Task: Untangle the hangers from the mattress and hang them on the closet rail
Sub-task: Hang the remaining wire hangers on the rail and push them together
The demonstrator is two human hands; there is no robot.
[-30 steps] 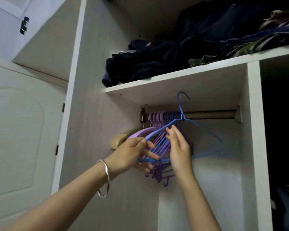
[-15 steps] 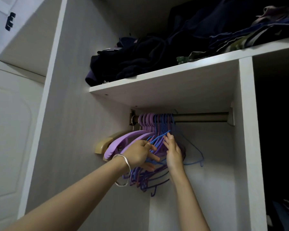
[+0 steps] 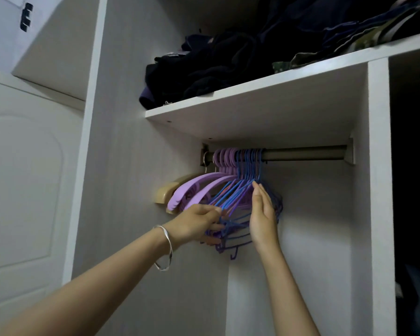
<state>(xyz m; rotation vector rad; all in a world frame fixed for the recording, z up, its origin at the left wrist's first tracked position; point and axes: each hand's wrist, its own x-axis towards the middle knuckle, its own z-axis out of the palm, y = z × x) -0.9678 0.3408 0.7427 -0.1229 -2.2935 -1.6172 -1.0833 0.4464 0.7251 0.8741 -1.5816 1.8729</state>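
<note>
A metal closet rail [image 3: 303,153] runs under the white shelf. At its left end hang several hangers packed together: thin blue wire hangers [image 3: 249,170], broad purple plastic ones [image 3: 199,187] and a beige one [image 3: 164,194] at the far left. My left hand [image 3: 198,223], a silver bangle on its wrist, has its fingers closed around the lower bars of the blue hangers. My right hand [image 3: 262,214] lies flat, fingers straight, against the right side of the bunch. The mattress is out of view.
A white shelf [image 3: 252,98] above the rail carries piled dark clothes [image 3: 218,66]. A white partition [image 3: 381,190] bounds the compartment on the right, with a dark compartment beyond it. The rail's right part is bare. A white door [image 3: 22,178] stands at the left.
The blue hanger held above the rail a second ago now hangs on it. My right hand has pressed the bunch leftward and the spread hanger is gathered in. The view shifted slightly.
</note>
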